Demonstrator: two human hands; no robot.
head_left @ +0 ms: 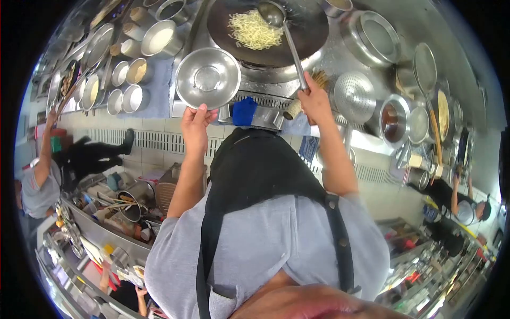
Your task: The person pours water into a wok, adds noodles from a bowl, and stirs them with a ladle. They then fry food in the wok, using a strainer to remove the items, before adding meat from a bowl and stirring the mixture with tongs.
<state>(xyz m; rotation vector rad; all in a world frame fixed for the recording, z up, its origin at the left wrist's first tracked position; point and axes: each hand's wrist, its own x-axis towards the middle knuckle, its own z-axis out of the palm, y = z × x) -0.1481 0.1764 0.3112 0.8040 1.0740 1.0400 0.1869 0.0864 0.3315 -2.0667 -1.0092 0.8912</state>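
Observation:
My left hand (198, 126) grips the near rim of an empty metal bowl (207, 78), thumb on top, left of the wok. In my right hand (316, 101) is the handle of a long ladle (272, 14), whose round head rests over the wok at the edge of the noodles. Pale noodles (255, 32) lie in a heap in the dark wok (303, 32). Beside my right hand, a bamboo brush (295, 109) lies partly hidden behind the wrist. A blue cloth (244, 111) hangs at the stove's front edge between my hands.
A perforated skimmer (354, 95) lies right of my right hand, with a bowl of dark red sauce (392, 119) beyond it. Several seasoning pots (133, 99) stand at the left. Other people work at the far left (40, 181), far right (467, 210) and behind.

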